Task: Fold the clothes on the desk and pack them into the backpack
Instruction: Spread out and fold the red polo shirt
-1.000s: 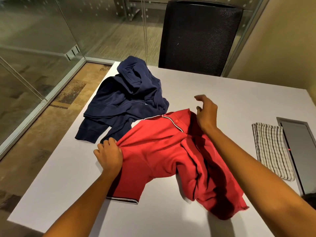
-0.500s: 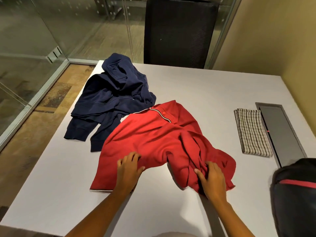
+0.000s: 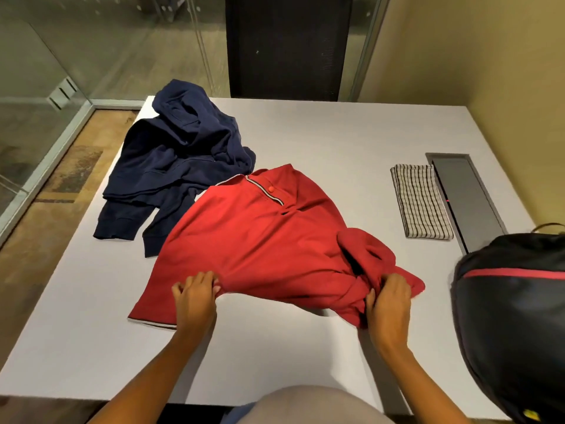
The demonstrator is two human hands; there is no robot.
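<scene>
A person is seen from their own viewpoint. The left forearm point(image 3: 159, 368) and right forearm point(image 3: 412, 371) are shown bare along their whole visible length, as are the left hand point(image 3: 195, 301) and right hand point(image 3: 388, 304). At the near centre, a rounded swell of plain grey-beige fabric point(image 3: 305, 405) is worn over the torso, and a small patch of blue cloth point(image 3: 241, 411) is glimpsed at its left edge.

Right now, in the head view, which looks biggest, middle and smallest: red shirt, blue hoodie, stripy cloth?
1. red shirt, though it lies nearer the camera.
2. blue hoodie.
3. stripy cloth, clearly smallest.
</scene>
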